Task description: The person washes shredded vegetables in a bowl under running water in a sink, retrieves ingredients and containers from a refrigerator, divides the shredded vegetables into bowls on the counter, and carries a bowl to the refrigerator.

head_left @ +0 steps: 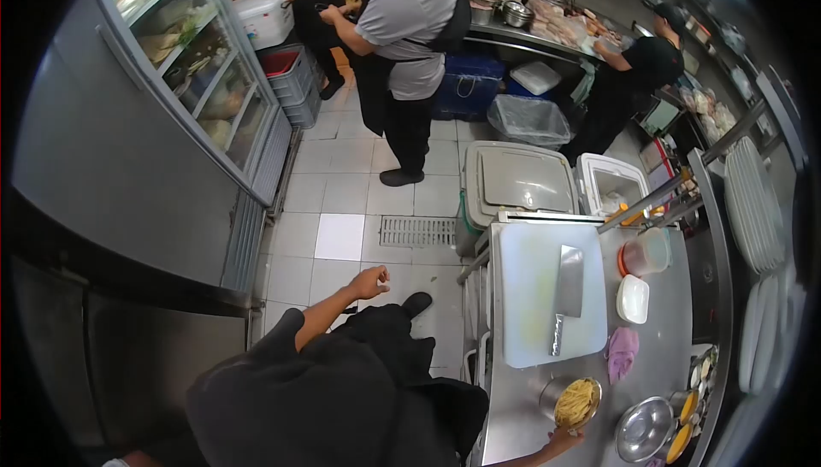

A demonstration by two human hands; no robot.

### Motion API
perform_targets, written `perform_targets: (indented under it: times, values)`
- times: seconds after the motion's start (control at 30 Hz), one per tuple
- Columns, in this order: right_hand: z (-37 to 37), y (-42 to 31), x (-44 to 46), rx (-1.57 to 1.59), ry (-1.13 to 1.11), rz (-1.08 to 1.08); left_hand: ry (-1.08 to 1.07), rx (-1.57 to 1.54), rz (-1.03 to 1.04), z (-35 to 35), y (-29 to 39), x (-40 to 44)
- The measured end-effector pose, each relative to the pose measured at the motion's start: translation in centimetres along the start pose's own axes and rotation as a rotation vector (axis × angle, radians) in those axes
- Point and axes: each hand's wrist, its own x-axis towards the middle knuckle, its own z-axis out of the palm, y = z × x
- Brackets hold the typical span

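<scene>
My left hand hangs over the tiled floor, its fingers loosely curved and apart, holding nothing that I can see. At the lower right, my right hand grips the near side of a small metal pot, its fingers partly hidden. Thin yellow strips, perhaps noodles or cut potato, fill the pot, which is on or just above the steel counter. Beyond the pot lies a white cutting board bearing a cleaver. Beside the pot are a steel bowl and a pink cloth.
A glass-door fridge stands left. A person in a grey shirt stands ahead; another holds a white box. A person in black handles raw meat at the back right. A lidded bin adjoins the counter; plates line the right shelf.
</scene>
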Motion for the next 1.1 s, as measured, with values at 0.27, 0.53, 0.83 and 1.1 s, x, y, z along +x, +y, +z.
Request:
perform_targets:
  times: [0.27, 0.53, 0.83, 1.1]
  values:
    - [1.3, 0.4, -1.7, 0.988, -0.131, 0.395, 0.04, -0.303, 0.062, -1.7, 7.0, 2.7]
    - [-3.4, -10.1, -10.8, 0.728, 0.133, 0.225, -0.115, -0.508, 0.186, -5.7, 14.5, 1.7]
    - [5.8, -26.7, -22.7, 0.955, -0.43, 0.037, -0.831, -0.869, 0.009, -8.5, 19.0, 1.7]
    - [15.7, -38.2, -34.0, 0.669, -1.064, 0.013, -0.362, -1.155, -0.374, -14.5, 7.8, 1.7]
